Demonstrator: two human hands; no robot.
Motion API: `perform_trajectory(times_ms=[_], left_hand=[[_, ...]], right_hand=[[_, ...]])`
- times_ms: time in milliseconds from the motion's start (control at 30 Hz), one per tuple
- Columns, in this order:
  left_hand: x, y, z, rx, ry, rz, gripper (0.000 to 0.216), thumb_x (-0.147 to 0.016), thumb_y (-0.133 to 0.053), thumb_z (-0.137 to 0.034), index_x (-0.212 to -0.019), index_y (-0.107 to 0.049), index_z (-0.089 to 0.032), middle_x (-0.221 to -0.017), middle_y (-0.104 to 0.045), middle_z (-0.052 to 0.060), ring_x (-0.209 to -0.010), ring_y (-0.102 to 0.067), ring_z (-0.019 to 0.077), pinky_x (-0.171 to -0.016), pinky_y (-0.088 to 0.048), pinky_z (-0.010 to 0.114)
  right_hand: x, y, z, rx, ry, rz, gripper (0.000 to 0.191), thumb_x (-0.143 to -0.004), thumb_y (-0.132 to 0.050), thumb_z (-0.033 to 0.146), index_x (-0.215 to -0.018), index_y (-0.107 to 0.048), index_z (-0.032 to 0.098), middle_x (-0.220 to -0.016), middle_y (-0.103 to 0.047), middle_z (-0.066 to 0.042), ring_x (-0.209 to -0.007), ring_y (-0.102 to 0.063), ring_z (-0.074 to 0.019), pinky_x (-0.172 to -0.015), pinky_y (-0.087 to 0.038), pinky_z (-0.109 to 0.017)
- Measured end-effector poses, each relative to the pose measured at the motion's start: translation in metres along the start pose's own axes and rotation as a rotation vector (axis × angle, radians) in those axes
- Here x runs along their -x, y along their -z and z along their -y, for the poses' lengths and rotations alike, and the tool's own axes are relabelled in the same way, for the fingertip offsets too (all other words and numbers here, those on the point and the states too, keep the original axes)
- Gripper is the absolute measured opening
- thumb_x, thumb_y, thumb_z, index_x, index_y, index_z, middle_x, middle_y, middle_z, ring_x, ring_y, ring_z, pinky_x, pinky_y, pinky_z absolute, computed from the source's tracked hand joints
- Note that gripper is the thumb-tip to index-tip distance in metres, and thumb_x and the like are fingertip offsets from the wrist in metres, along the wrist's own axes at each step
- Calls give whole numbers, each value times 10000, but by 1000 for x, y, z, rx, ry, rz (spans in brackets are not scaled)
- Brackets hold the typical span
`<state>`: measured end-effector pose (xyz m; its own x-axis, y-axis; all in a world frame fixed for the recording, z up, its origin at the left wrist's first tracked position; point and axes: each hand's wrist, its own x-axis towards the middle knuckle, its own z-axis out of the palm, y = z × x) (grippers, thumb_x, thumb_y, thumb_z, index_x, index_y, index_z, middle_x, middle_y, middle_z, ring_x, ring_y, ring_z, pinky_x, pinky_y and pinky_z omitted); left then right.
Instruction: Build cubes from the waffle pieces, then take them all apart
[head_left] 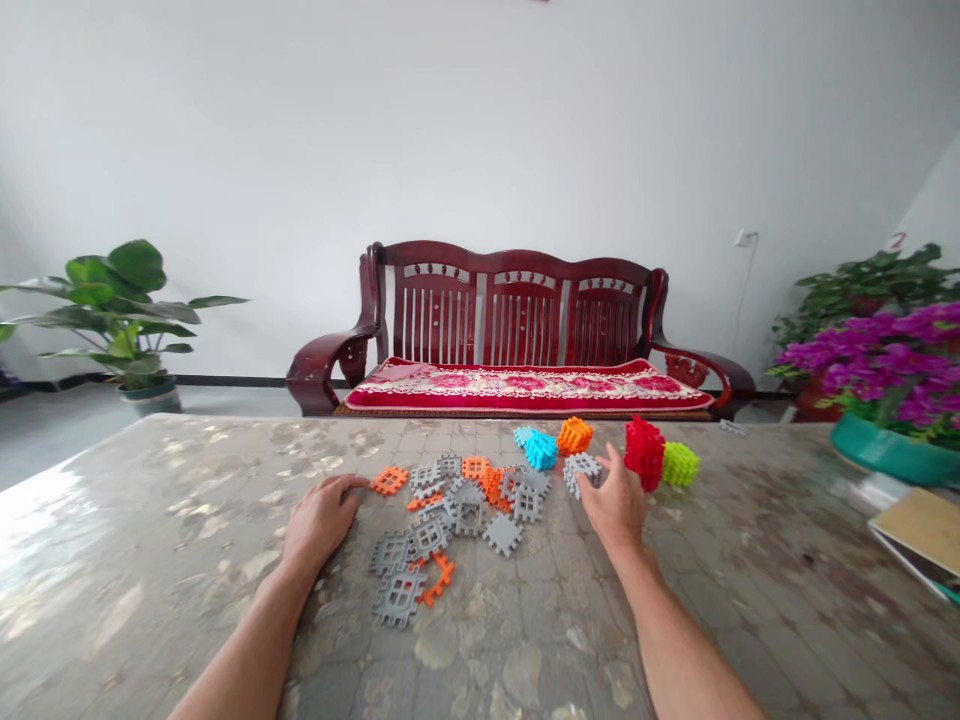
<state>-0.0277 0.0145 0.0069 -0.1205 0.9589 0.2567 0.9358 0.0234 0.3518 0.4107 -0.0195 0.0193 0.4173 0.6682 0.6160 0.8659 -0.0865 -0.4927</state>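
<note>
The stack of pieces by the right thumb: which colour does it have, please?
Grey; this stack shows best in the head view, the only one.

The right grip (619, 505) hides part of the gray latticed block (581, 468) next to it, and whether it holds that block cannot be told. Contact between the left grip (322, 515) and the orange tile (390, 481) just beside it is equally unclear. Between the two grips, overlapping gray tiles (466, 492) partly cover one another and some orange pieces (448, 572). Beyond both, the worktop (540, 620) hides the lower wooden sofa (525, 262). Well right of the right grip, the frame cuts off purple flowers (885, 350); farther out from it, a small gray piece (733, 427) is too indistinct to identify.
</note>
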Motion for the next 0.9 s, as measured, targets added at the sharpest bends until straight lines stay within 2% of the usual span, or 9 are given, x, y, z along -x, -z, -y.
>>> perform_trajectory(times_ms=[133, 233, 300, 367, 467, 533, 700, 833, 900], left_hand=[[0, -1, 0, -6, 8, 8, 398, -832, -430, -243, -1095, -726, -290, -1248, -687, 26, -1109, -636, 236, -964, -473, 350], [1, 0, -1, -4, 15, 22, 405, -830, -429, -235, -1106, -720, -290, -1268, -675, 26, -1161, -611, 238, -992, -457, 357], [2, 1, -3, 0, 19, 27, 406, -832, -427, -229, -1110, -717, -286, -1275, -670, 25, -1179, -599, 231, -1009, -443, 350], [3, 3, -5, 6, 30, 32, 399, -838, -426, -229, -1108, -715, -283, -1279, -668, 25, -1176, -599, 227, -1012, -439, 346], [5, 5, -8, 12, 42, 31, 390, -839, -433, -218, -1102, -715, -283, -1275, -671, 24, -1160, -605, 220, -1003, -441, 337], [6, 6, -9, 18, 39, 24, 389, -836, -443, -208, -1102, -716, -281, -1267, -676, 21, -1156, -608, 212, -1008, -435, 326], [6, 6, -9, 37, 42, 12, 376, -836, -457, -208, -1091, -724, -281, -1243, -688, 24, -1142, -611, 213, -995, -442, 325], [5, 5, -9, 46, 48, 20, 381, -831, -459, -198, -1094, -722, -282, -1250, -684, 19, -1144, -608, 207, -996, -437, 318], [5, 5, -9, 39, 54, 25, 384, -835, -453, -203, -1099, -720, -280, -1252, -682, 19, -1141, -608, 211, -992, -438, 322]], right_hand=[[3, -1, -2, 13, 32, -43, 606, -776, -602, 393, -1332, -523, 165, -1135, -701, -130, -967, -596, -303, -846, -427, -414], [8, -2, 9, -59, 174, -52, 456, -817, -567, 350, -1237, -602, 174, -1146, -687, -132, -1033, -582, -294, -914, -425, -435], [15, -4, 25, -155, 310, 46, 359, -837, -545, 288, -1168, -645, 191, -1160, -685, -111, -1073, -577, -269, -968, -418, -433], [24, -8, 46, -241, 410, 201, 321, -836, -538, 229, -1128, -671, 207, -1166, -689, -87, -1092, -581, -244, -999, -419, -420], [39, -16, 80, -308, 490, 412, 336, -820, -537, 158, -1111, -691, 225, -1156, -703, -63, -1097, -586, -225, -999, -438, -405], [46, -20, 101, -310, 564, 519, 383, -810, -571, 156, -1167, -679, 241, -1213, -687, -50, -1157, -556, -228, -1033, -420, -414], [57, -28, 128, -279, 733, 653, 493, -812, -623, 218, -1300, -606, 279, -1389, -585, -25, -1320, -433, -247, -1139, -307, -461], [60, -28, 128, -281, 695, 636, 327, -783, -620, 191, -1088, -709, 267, -1140, -712, -17, -1210, -515, -253, -1091, -353, -451], [61, -26, 125, -273, 644, 591, 290, -741, -601, 138, -973, -730, 254, -1036, -727, -25, -1119, -555, -253, -1039, -395, -442]])
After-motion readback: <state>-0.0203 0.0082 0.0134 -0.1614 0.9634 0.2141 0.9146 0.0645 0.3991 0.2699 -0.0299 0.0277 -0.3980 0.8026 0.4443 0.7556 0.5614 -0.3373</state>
